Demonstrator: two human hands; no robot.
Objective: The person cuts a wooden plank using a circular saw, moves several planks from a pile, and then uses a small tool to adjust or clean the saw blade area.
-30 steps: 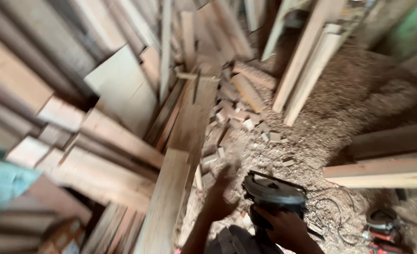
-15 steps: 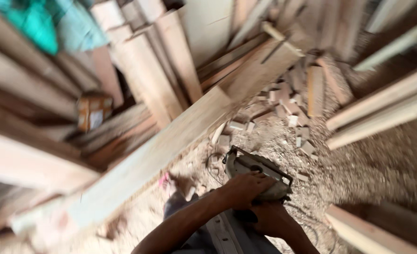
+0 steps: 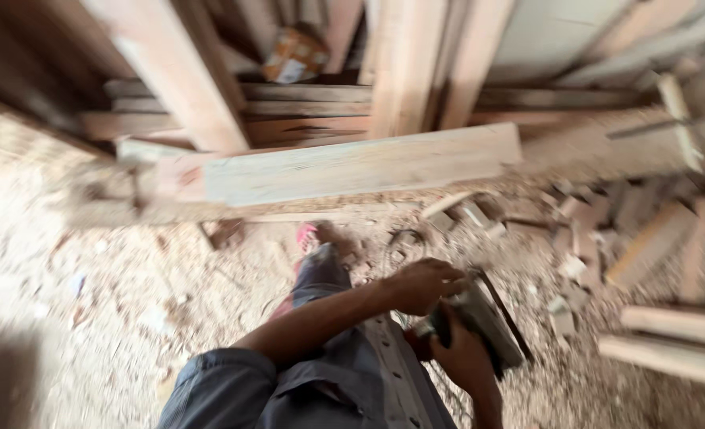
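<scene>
Grey power tool [image 3: 479, 322] in both hands.

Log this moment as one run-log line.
left hand: resting on top of power tool | right hand: gripping power tool from below | plank: lying across ahead | floor: sawdust, offcuts

left hand [image 3: 422, 284] on power tool [image 3: 479, 322] | right hand [image 3: 462, 357] gripping it | plank [image 3: 352, 168] ahead
</scene>
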